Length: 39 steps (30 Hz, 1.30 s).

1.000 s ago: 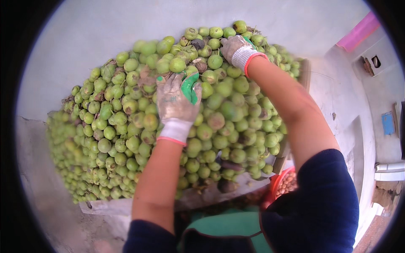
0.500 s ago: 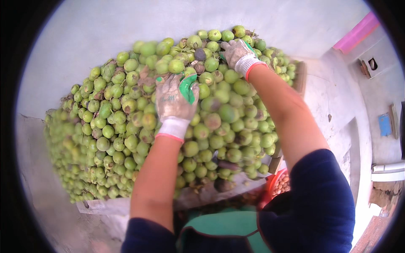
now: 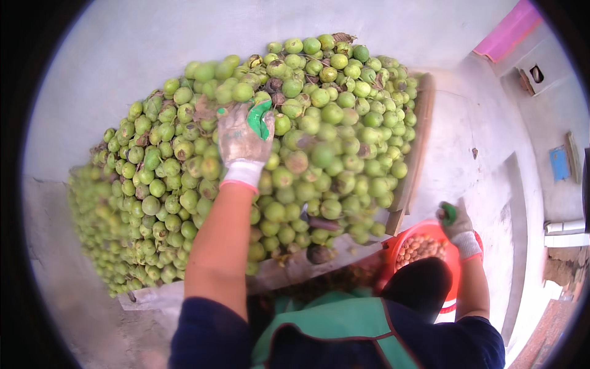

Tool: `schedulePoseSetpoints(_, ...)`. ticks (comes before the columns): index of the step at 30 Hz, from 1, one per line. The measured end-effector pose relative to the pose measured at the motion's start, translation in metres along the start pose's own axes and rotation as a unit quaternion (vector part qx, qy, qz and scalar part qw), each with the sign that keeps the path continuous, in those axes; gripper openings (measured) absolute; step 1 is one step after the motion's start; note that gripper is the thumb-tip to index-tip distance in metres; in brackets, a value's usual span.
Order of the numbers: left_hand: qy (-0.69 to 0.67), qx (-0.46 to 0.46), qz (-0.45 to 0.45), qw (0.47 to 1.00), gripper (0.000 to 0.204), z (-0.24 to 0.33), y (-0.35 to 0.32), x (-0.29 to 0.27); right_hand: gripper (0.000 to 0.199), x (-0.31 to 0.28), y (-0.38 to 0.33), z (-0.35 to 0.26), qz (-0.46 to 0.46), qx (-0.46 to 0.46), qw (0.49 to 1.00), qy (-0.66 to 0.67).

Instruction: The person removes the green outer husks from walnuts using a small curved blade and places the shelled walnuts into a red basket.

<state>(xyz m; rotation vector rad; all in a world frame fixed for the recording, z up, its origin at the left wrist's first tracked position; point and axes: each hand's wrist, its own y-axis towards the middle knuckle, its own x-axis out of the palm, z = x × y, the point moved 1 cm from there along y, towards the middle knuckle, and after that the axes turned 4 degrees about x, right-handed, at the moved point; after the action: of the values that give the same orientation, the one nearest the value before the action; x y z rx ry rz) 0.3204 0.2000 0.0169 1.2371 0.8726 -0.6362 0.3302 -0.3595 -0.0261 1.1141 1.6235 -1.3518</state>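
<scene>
A big heap of round green fruits [image 3: 163, 184], some with brown patches, fills a low wooden bed. My left hand [image 3: 246, 132], in a soiled white glove with green patches, lies on the upper middle of the heap. Its fingers curl down among the fruits, and their tips are hidden. Off the heap to the right, my right hand [image 3: 458, 222], gloved alike, hovers at the far right rim of a red bucket [image 3: 453, 261]. That hand's fingers are curled; whatever they hold cannot be made out. Brown, nut-like pieces [image 3: 421, 249] lie in the bucket.
A wooden board [image 3: 416, 147] edges the heap on the right. A brown handle-like piece [image 3: 324, 224] lies on the front slope, with a dark round fruit [image 3: 319, 253] below it. A pale wall [image 3: 153, 43] rises behind. My knee [image 3: 424, 280] partly covers the bucket.
My right hand has left the top of the heap and swung down to the right, over by the red bucket. My left hand stays on the same part of the heap.
</scene>
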Motion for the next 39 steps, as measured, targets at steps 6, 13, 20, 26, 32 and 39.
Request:
schedulePoseSetpoints(6,0.011,0.020,0.008,1.000,0.044,-0.011,-0.003,0.008,0.043,0.014,-0.028,-0.006,0.126,-0.007,0.990,0.060)
schedulePoseSetpoints(13,0.012,-0.005,-0.004,1.000,0.043,-0.005,-0.002,-0.001,0.038,-0.094,0.073,-0.311,0.150,-0.397,0.871,0.247)
schedulePoseSetpoints(20,-0.061,-0.006,0.038,0.997,0.030,-0.007,-0.001,0.009,0.040,-0.092,0.184,-0.566,0.114,-0.356,0.920,-0.116)
schedulePoseSetpoints(26,-0.105,-0.020,0.068,0.992,0.029,-0.009,-0.003,0.011,0.036,-0.081,0.224,-0.620,0.020,-0.324,0.892,-0.315)
schedulePoseSetpoints(32,-0.104,-0.031,0.040,0.993,0.030,-0.016,-0.005,0.005,0.037,-0.070,0.219,-0.615,0.060,-0.298,0.917,-0.259)
schedulePoseSetpoints(39,-0.087,-0.027,0.050,0.995,0.032,-0.010,-0.007,0.014,0.034,-0.099,0.211,-0.548,0.122,-0.342,0.931,-0.038)
